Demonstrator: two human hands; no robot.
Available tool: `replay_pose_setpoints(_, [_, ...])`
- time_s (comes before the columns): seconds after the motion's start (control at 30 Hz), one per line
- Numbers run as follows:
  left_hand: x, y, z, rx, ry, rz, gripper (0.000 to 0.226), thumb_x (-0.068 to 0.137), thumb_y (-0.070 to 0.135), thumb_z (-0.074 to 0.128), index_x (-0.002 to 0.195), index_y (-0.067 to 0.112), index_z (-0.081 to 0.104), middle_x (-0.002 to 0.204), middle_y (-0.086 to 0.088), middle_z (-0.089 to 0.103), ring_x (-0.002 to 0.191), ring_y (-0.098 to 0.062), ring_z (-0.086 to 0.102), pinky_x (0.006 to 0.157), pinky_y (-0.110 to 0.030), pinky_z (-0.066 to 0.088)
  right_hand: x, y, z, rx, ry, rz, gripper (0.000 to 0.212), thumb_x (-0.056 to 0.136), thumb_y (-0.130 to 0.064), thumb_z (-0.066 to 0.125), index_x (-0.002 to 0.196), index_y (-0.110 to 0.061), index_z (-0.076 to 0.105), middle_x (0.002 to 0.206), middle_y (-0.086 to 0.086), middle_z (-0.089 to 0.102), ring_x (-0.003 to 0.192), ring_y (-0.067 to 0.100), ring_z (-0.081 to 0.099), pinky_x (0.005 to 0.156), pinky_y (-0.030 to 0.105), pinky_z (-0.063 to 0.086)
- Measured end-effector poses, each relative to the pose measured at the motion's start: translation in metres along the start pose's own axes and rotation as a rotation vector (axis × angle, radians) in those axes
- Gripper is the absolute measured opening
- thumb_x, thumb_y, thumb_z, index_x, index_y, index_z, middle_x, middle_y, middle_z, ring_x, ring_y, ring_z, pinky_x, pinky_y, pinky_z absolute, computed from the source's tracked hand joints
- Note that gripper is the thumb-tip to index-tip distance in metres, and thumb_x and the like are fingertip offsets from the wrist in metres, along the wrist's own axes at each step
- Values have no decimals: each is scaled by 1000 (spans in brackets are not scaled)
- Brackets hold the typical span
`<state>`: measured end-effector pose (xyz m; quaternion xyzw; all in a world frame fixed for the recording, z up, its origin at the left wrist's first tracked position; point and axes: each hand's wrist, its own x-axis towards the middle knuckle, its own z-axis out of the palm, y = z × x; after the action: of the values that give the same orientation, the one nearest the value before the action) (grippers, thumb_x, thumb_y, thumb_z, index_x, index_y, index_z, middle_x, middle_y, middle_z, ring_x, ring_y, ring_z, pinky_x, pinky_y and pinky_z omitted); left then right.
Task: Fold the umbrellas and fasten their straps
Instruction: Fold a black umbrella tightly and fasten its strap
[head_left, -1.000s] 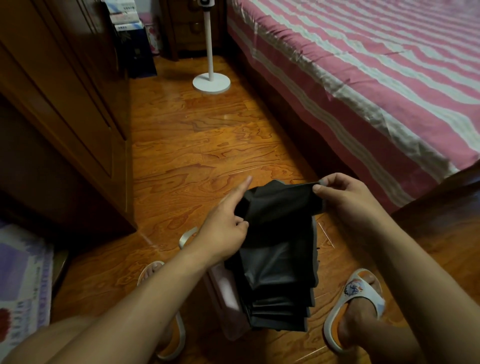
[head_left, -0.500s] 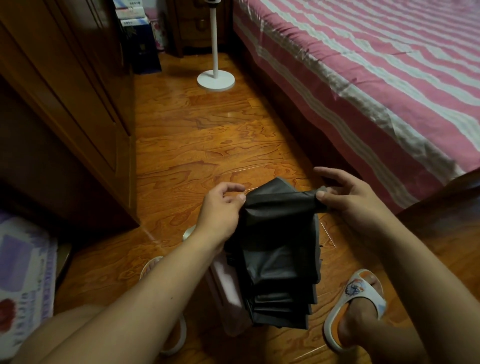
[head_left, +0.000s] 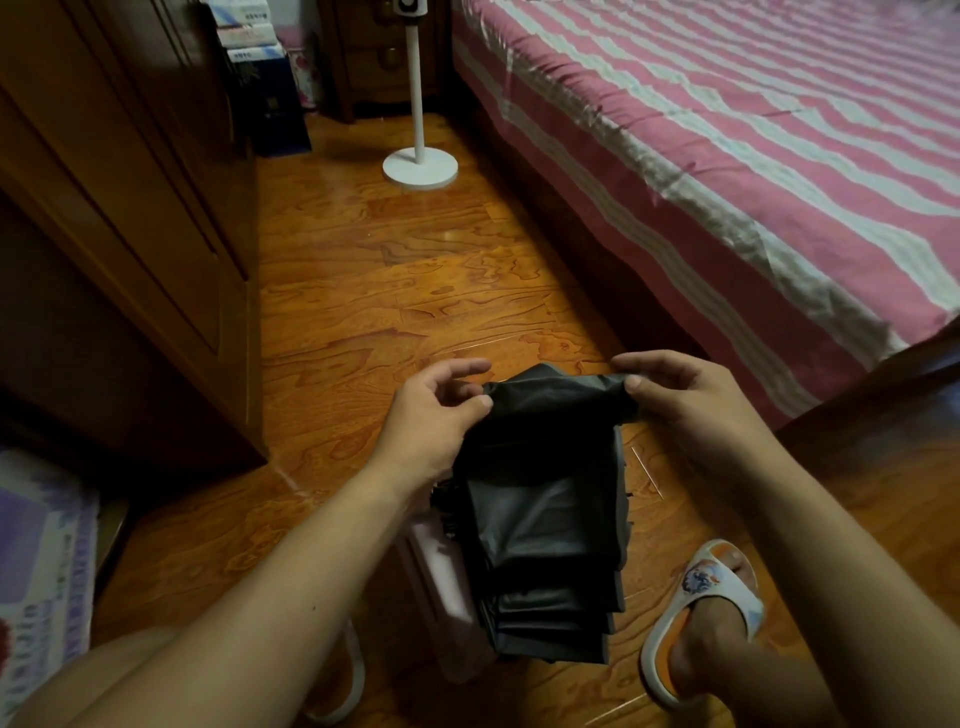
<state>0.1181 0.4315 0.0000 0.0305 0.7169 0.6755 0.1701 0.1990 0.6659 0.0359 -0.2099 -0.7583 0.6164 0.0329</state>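
Observation:
A collapsed umbrella with a dark grey inner lining and a pale pink outer side hangs in front of me over the wooden floor, its canopy gathered in flat pleats. My left hand pinches the top edge of one fabric panel at its left corner. My right hand pinches the same edge at its right corner, holding the panel taut between the two hands. The umbrella's handle and strap are hidden behind the fabric.
A bed with a pink and white striped sheet runs along the right. A brown wardrobe stands on the left. A white fan stand sits on the floor ahead. My feet in slippers flank the umbrella.
My left hand, whose index finger pointed out a second ago, has closed on the panel's left corner. The right hand has kept its pinch on the right corner, and the panel is stretched wider.

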Motion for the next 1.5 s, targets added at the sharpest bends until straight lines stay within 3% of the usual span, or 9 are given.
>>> replay_pose_setpoints(0.07, [-1,-3,-1,45,-40,-9,41,87,2,76,116,32,71,97,-1,64,93,-17,67,88,-30,59,1,1,1,8,-15,-16,27,98,-7,63,118,-21,73,101,4,76,92,14,73,72,18,55])
replay_pose_setpoints(0.13, [-2,-6,-1,121,-34,26,40,85,8,79,116,33,72,103,-3,66,101,-20,68,95,-41,58,2,1,0,2,-26,-26,29,98,-8,64,121,-23,72,100,2,76,93,12,72,73,19,54])
replay_pose_setpoints(0.3, [-5,-1,-4,210,-10,128,34,89,10,76,110,37,74,87,-1,63,85,-13,66,95,-40,56,6,0,-6,-42,-35,-11,27,97,-9,64,117,-25,73,105,0,75,102,14,70,87,27,53])
replay_pose_setpoints(0.47, [-5,-5,-3,242,-38,107,35,89,15,77,119,33,73,103,-4,69,100,-13,68,98,-43,55,8,3,-6,-32,-61,4,24,97,-8,64,114,-22,74,102,2,77,99,15,72,85,27,52])
replay_pose_setpoints(0.67, [-8,-8,1,532,26,298,49,92,21,73,135,42,62,95,16,70,93,8,64,86,-15,51,6,1,-6,-9,-47,-20,23,97,-5,63,113,-18,74,102,5,76,93,14,72,73,19,56])
replay_pose_setpoints(0.87, [-5,-5,1,409,-33,232,51,96,21,69,142,39,56,117,10,70,108,3,63,101,-33,54,4,0,-5,-7,-35,-31,23,97,-5,62,115,-15,72,102,4,75,86,7,71,72,16,56])
replay_pose_setpoints(1.07, [-7,-4,5,248,15,129,40,86,6,77,108,36,63,94,5,59,74,-14,60,83,-42,59,6,1,-5,-4,-29,-39,22,97,-6,63,113,-19,74,101,1,75,88,9,70,70,15,54])
replay_pose_setpoints(1.2, [-8,-5,8,249,14,167,43,86,4,77,111,36,63,95,6,61,78,-13,61,80,-34,58,5,1,-4,-6,-31,-36,23,98,-7,62,114,-19,73,106,3,74,91,10,71,72,16,55])
replay_pose_setpoints(1.5, [-8,-8,8,435,-63,185,54,97,23,67,146,38,48,114,9,73,112,-4,66,100,-39,54,4,-2,-3,12,-19,-40,22,98,-7,62,113,-19,73,106,4,73,91,10,71,75,18,57])
